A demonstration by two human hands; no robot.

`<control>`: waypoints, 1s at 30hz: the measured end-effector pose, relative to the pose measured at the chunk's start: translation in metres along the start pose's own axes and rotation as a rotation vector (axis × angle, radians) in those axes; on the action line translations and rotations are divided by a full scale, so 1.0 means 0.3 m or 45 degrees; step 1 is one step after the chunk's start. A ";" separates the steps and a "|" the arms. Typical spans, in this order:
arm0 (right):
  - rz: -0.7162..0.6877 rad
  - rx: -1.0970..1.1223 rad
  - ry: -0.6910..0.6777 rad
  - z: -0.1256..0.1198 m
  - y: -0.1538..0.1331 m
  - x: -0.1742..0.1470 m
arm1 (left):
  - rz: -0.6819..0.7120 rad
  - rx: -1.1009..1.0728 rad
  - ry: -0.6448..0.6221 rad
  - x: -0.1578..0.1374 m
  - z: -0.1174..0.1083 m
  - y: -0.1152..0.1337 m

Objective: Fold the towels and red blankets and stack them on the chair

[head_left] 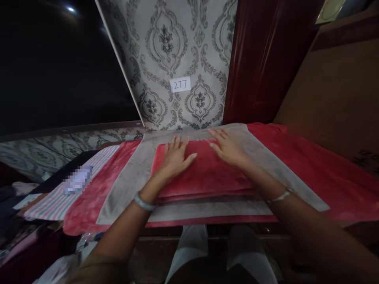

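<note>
A folded red plush cloth (204, 173) lies in the middle of a grey cloth panel (127, 189), which rests on a wider red cloth (308, 169). My left hand (177, 156) lies flat on the left part of the folded cloth, its fingers spread and pointing away from me. At the far right corner, my right hand (226, 148) rests palm down with fingers stretched out, partly over the grey panel. Neither hand grips anything. My right forearm hides the folded cloth's right edge.
A striped cloth (56, 201) with a blurred item (77, 180) on it lies at the left. A large dark screen (65, 67) stands behind it. Patterned wallpaper bears a paper marked 277 (180, 84). A cardboard box (340, 86) bounds the right side.
</note>
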State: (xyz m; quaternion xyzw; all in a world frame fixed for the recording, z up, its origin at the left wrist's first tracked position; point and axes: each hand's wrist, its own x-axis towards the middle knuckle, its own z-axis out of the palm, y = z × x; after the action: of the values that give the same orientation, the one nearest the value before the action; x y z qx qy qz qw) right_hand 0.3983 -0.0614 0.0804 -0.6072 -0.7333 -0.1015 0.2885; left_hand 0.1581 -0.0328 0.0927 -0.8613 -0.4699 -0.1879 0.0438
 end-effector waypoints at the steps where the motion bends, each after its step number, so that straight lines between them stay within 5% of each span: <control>1: 0.042 -0.074 -0.052 0.044 -0.025 0.016 | -0.025 0.048 -0.041 0.021 0.042 0.017; 5: 0.226 -0.240 -0.275 0.223 -0.048 -0.053 | -0.104 0.151 -0.245 -0.003 0.227 0.007; 8: 0.247 -0.242 -0.284 0.300 -0.033 -0.116 | -0.106 0.180 -0.249 -0.042 0.303 -0.017; 12: 0.264 -0.229 -0.317 0.304 -0.026 -0.110 | -0.127 0.170 -0.274 -0.046 0.297 -0.016; 17: 0.265 -0.211 -0.460 0.222 -0.006 -0.008 | -0.129 0.062 -0.404 0.003 0.198 -0.053; 21: 0.320 -0.264 -0.439 0.198 0.045 0.059 | -0.283 0.116 -0.303 0.046 0.129 -0.135; 25: 0.468 -0.289 -0.366 0.259 0.099 0.025 | -0.466 0.227 -0.247 0.027 0.184 -0.191; 30: 0.519 -0.225 -0.296 0.313 0.134 -0.022 | -0.485 0.188 -0.213 -0.019 0.265 -0.212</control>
State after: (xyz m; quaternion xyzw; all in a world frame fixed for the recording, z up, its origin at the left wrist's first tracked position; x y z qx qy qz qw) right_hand 0.4088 -0.0103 -0.0078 -0.7730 -0.6122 -0.0345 0.1626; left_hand 0.1252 0.0179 0.0104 -0.7641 -0.6386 -0.0857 0.0312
